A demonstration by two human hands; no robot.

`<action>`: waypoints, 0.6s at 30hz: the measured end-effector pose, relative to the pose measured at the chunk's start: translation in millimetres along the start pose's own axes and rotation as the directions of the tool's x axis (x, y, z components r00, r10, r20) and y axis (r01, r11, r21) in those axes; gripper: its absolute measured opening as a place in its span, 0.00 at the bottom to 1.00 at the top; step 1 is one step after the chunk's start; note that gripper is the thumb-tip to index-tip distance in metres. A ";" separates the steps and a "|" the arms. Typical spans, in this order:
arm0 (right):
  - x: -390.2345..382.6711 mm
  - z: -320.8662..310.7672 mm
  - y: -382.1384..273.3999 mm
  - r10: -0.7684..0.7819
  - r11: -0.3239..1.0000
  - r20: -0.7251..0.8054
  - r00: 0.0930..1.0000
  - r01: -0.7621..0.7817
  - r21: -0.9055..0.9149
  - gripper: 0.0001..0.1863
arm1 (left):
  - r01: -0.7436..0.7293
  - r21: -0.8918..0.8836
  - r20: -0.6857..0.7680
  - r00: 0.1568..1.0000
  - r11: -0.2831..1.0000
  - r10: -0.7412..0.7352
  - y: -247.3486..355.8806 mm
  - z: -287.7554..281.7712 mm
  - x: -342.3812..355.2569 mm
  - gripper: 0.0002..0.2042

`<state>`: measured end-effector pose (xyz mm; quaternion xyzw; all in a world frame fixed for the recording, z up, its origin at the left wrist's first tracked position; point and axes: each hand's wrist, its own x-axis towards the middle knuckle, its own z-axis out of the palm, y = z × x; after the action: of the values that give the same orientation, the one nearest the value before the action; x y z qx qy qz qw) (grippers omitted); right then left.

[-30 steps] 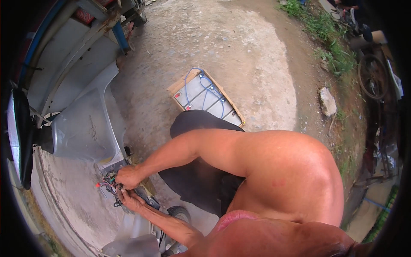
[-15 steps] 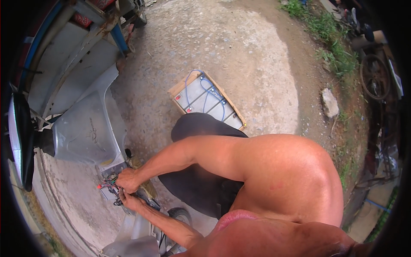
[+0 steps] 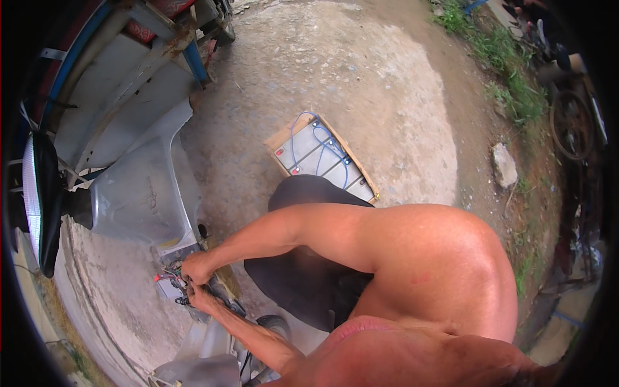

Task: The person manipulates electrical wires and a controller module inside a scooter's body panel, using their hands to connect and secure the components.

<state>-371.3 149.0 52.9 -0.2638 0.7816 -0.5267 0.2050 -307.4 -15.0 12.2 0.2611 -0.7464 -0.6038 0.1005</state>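
My right hand [image 3: 197, 267] is closed at a bundle of thin coloured wires [image 3: 171, 268] in the open body of a grey scooter [image 3: 148, 200]. Just below it is my left hand [image 3: 204, 300], also closed, its fingertips close to those of the right. What the left fingers pinch is too small and hidden to make out. Beside the wires is a pale box [image 3: 170, 288] with a small red part at its corner. A dark connector or cable piece lies close to my left fingertips.
A cardboard-edged tray [image 3: 284, 137] of grey batteries joined by blue cables [image 3: 308, 146] lies on the concrete beyond my knee. A metal-sided cart [image 3: 116, 84] stands at the far left. Weeds [image 3: 509, 71], a stone [image 3: 505, 164] and a wheel [image 3: 571, 124] line the right side.
The view has shifted slightly, so the scene sits further right. Both hands stay together at the wires, with hardly any other movement.
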 end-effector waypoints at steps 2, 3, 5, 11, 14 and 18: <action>3.8 23.4 -14.8 -0.092 0.996 0.079 0.993 0.090 0.026 0.24 | 0.042 -0.108 0.021 0.999 0.993 -0.040 -16.2 -43.7 -2.0 0.16; 0.5 9.9 -8.0 -0.051 0.999 0.072 0.996 0.052 -0.007 0.25 | 0.046 -0.144 0.049 0.998 0.989 -0.039 -14.7 -27.9 -1.6 0.16; -5.4 -17.5 9.7 0.032 0.996 0.125 0.992 -0.043 0.084 0.22 | 0.104 -0.141 0.088 0.992 0.985 -0.092 -12.9 5.3 -4.0 0.14; -8.1 -25.9 2.4 0.105 0.941 0.108 0.989 -0.134 0.311 0.18 | 0.110 -0.243 0.138 0.987 0.964 -0.078 -5.0 8.8 -9.2 0.12; -3.1 -15.9 -6.5 0.135 0.915 0.170 0.976 -0.189 0.357 0.14 | 0.110 -0.256 0.131 0.988 0.960 -0.078 -9.8 -12.4 -13.0 0.13; -5.4 -21.2 -5.1 0.179 0.918 0.190 0.965 -0.234 0.322 0.12 | 0.132 -0.288 0.167 0.982 0.948 -0.086 0.7 -8.7 -19.0 0.13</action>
<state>-378.8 166.0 65.5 -0.1805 0.6835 -0.6071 0.3628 -287.4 -12.6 18.2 0.2372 -0.6367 -0.7322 0.0478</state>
